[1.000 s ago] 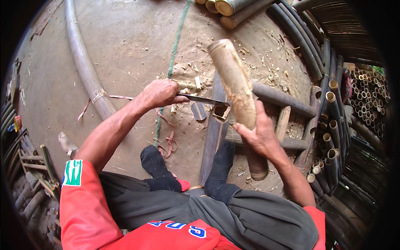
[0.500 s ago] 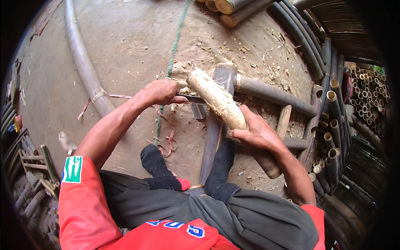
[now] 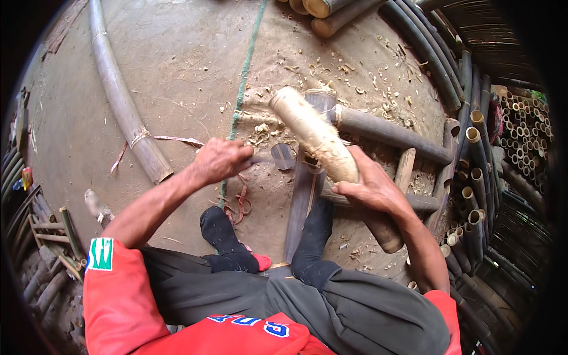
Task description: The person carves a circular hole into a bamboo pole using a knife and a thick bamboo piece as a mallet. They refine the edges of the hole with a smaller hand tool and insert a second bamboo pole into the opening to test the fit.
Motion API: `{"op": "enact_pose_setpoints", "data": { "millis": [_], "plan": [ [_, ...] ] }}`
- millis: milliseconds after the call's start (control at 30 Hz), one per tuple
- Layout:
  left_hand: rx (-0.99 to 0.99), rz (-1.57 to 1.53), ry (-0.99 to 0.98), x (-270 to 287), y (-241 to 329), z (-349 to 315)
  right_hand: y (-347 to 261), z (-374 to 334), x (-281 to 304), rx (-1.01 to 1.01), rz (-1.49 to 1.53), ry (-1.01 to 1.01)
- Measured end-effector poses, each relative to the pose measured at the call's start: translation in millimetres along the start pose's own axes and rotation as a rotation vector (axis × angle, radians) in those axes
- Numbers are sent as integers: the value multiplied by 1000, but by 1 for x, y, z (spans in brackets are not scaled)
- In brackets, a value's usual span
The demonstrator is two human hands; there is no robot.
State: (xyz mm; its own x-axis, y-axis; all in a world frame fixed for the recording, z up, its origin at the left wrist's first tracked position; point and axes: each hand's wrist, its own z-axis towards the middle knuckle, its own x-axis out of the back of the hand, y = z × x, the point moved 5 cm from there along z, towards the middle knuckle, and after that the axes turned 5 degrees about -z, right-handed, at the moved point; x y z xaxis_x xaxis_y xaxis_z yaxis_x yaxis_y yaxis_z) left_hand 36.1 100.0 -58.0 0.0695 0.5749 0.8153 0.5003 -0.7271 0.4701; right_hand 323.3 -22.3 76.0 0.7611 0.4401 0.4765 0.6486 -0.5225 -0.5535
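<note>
My right hand (image 3: 376,184) is wrapped round the near end of a thick, pale, shaved piece of bamboo (image 3: 313,133). The piece slants up and to the left, its far part over a dark bamboo stand (image 3: 321,106); whether they touch I cannot tell. Loose fibres stick out along its surface. In my closed left hand (image 3: 225,160) is a knife (image 3: 269,160), its blade smeared by motion and pointing right. The blade lies left of and below the bamboo piece, seemingly apart from it. The knife's handle is hidden in my fist.
A bamboo rail (image 3: 393,136) runs right from the stand. Curled shavings (image 3: 263,131) litter the ground. A long bamboo pole (image 3: 121,89) lies at left, a green cord (image 3: 241,89) beside it. Pink tape (image 3: 241,201) lies near my foot. Stacked bamboo (image 3: 520,142) stands at right.
My left hand has drawn the knife toward me and slightly left, away from the bamboo piece. The piece has shifted slightly right in my right hand, its far end higher.
</note>
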Motion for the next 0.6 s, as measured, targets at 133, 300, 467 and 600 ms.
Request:
{"op": "enact_pose_setpoints", "data": {
  "millis": [133, 300, 467, 600],
  "plan": [
    [-69, 31, 193, 14, 33, -21, 17, -6, 11, 170, 189, 276],
    [209, -78, 161, 2, 14, -16, 18, -12, 6, 145, 150, 228],
    [752, -726, 341, -6, -51, -14, 4, -18, 2, 177, 65, 226],
    [287, -262, 248, 28, -1, -10, 11, -16, 5, 201, 168, 255]
  ]
}}
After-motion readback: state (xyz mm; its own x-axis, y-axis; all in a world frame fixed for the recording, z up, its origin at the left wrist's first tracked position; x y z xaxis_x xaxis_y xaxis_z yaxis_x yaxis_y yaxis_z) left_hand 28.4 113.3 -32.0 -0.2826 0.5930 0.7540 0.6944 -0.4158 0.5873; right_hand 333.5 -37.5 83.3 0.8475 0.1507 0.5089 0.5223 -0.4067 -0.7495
